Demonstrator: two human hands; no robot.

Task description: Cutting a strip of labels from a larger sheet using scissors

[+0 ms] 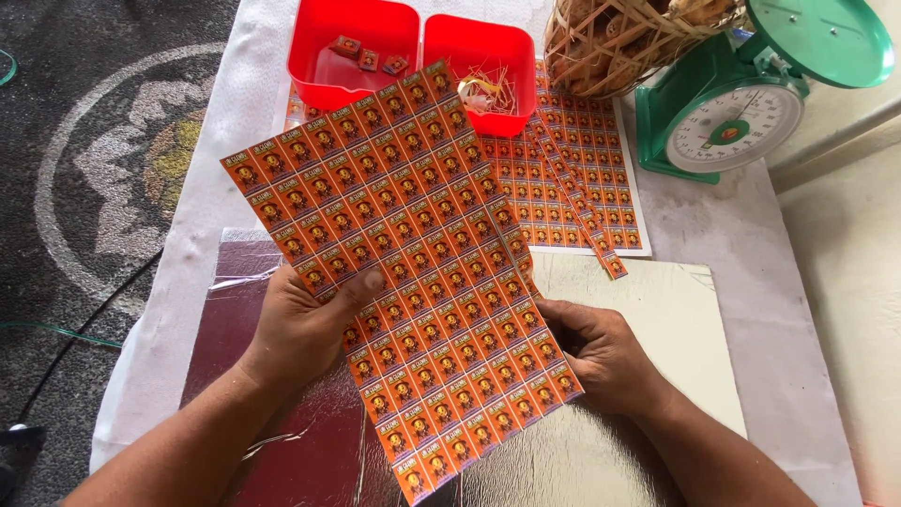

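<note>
I hold up a large sheet of small orange printed labels (404, 244), tilted, with its top corner toward the red trays. My left hand (300, 329) grips its left edge, thumb on the front. My right hand (605, 352) holds the right edge from behind, fingers partly hidden by the sheet. Under the sheet lies a shiny silver foil sheet (601, 451) on the table.
Two red plastic trays (469, 42) stand at the back, one with small orange pieces, one with straw-like shreds. More label sheets and cut strips (572, 178) lie behind. A woven basket (619, 42) and a green dial scale (732, 113) stand at back right. White cloth (732, 235) covers the table.
</note>
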